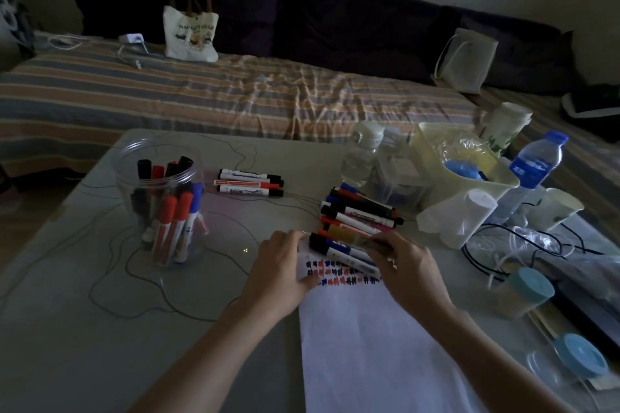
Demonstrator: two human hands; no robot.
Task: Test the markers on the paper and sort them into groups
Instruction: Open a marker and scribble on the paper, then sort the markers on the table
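Table (84,329): grey top, marked with thin scribbled lines
Bed (235,90): behind the table, striped cover in orange, grey and cream, rumpled near the middle
Cushions (352,17): dark, lined up along the wall at the back of the bed
Tote bag (190,33): white with brown handles, upright on the bed
Charger and cable (132,40): white, on the bed left of the tote bag
Water bottle (536,164): blue cap and label, at the table's right edge
Yellow tub (469,191): pale plastic, crumpled plastic and something blue inside
Blue-lidded jar (523,292): lying on its side at right
Black cables (536,245): looped near the jar
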